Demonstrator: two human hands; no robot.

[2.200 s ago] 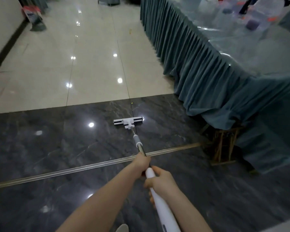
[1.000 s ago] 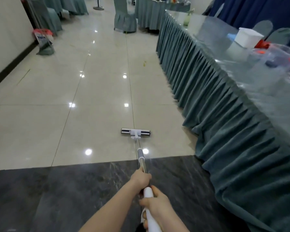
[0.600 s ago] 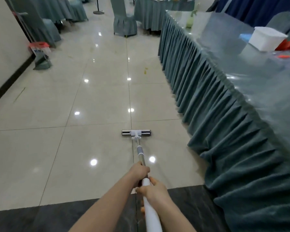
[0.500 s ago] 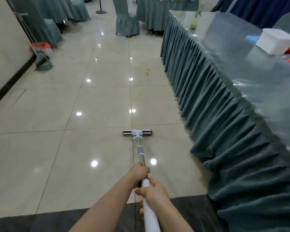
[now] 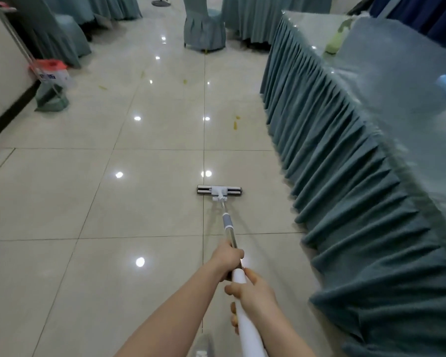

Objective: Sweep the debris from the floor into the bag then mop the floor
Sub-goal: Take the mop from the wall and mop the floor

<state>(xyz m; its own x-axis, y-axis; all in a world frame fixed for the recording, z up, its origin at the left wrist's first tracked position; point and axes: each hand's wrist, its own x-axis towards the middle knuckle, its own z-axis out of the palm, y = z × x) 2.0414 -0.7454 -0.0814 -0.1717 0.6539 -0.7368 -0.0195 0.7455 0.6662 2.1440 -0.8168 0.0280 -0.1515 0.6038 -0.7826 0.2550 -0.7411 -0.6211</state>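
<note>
Both your left hand [image 5: 228, 257] and right hand [image 5: 255, 292] grip the mop [image 5: 219, 191]; yellow debris [image 5: 234, 124] lies ahead unswept, most floor [image 5: 62, 202] unmopped.

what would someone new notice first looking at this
Probably the two hands low in the middle, the left hand ahead of the right hand, both gripping a mop whose flat head lies on the glossy pale tile floor. Next, the long table skirted in pleated teal cloth fills the right side. Small yellowish bits of debris lie farther up the aisle beyond the mop.
</note>
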